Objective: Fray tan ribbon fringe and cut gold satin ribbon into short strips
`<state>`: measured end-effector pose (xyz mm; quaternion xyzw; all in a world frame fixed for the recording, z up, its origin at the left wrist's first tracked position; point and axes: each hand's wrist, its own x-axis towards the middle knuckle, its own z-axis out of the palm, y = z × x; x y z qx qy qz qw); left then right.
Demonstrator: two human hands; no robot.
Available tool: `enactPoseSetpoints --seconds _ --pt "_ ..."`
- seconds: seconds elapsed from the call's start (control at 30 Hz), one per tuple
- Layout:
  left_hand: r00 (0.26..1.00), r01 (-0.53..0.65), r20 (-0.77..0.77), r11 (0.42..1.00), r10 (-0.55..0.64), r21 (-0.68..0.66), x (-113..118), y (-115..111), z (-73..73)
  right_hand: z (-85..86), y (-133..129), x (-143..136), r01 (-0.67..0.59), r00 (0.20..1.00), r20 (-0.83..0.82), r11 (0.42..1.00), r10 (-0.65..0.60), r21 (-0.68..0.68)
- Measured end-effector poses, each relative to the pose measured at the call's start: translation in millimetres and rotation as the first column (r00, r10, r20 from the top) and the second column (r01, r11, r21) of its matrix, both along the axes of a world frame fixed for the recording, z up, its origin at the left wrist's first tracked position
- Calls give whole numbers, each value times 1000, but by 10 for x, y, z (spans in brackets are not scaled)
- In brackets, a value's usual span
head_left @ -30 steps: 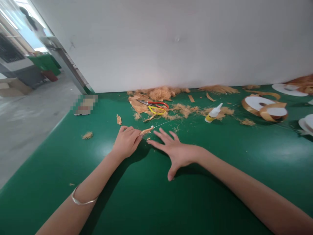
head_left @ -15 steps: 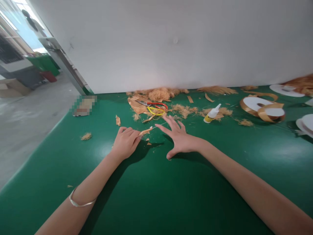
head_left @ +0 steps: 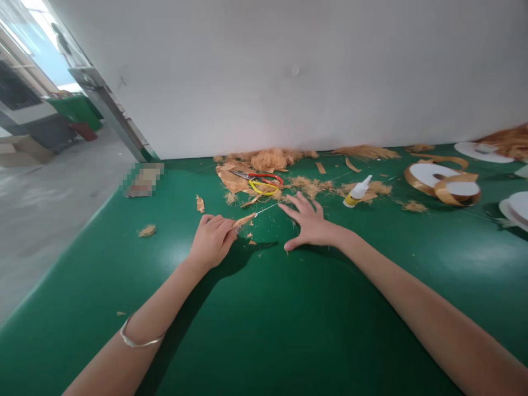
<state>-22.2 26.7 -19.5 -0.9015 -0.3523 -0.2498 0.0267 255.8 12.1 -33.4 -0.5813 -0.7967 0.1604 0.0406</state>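
Pinched in my left hand (head_left: 213,237) is a thin, tan twisted strip (head_left: 244,220) with a whitish tip. A fine white thread (head_left: 268,208) stretches from that tip up and right, toward the fingers of my right hand (head_left: 307,221). My right hand is spread just above the table, thumb apart from the fingers; whether the thread touches it I cannot make out. Beyond the hands lie scissors (head_left: 264,182) with one red and one yellow handle, on tan scraps. To the right stands a small white glue bottle (head_left: 358,191) with a yellow label.
Tan fibre heaps (head_left: 270,159) lie along the white wall (head_left: 289,82). Gold ribbon spools (head_left: 441,184) and white discs (head_left: 515,209) are at the right of the green table (head_left: 264,330). A pixelated item (head_left: 144,180) rests near its left edge.
My right hand has shifted slightly right and up, away from the left hand. More of the white thread shows between them. My left hand keeps its pinch on the strip.
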Motion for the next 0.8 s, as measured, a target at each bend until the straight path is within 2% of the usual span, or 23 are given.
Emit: enactPoseSetpoints --seconds 0.07,0.13,0.2,0.27,0.33,0.4,0.5,0.63,0.8 --pt "991 -32 123 994 45 -107 9 -10 8 -57 40 112 124 991 -79 964 -109 233" --pt "948 -77 280 964 149 -254 16 -14 11 -89 50 169 228 965 -213 898 -155 376" --pt "865 -97 419 912 275 -398 15 -2 2 -97 45 184 298 927 -339 866 -161 403" --pt "775 -83 515 867 366 -491 6 26 -22 -94 36 177 321 902 -403 863 -153 390" --pt "711 -62 567 840 416 -539 -7 60 -53 -94 32 164 311 904 -405 864 -140 396" --pt "677 -46 589 824 441 -564 -14 85 -78 -104 35 157 310 912 -386 855 -142 416" --pt "672 -37 595 821 442 -569 -8 88 -91 -123 45 157 323 912 -377 845 -159 425" --pt "715 -46 564 832 414 -553 9 50 -80 -114 46 156 298 906 -401 874 -133 383" --pt "728 -31 555 828 403 -560 12 -2 -67 -81 31 143 344 844 -521 872 -124 349"
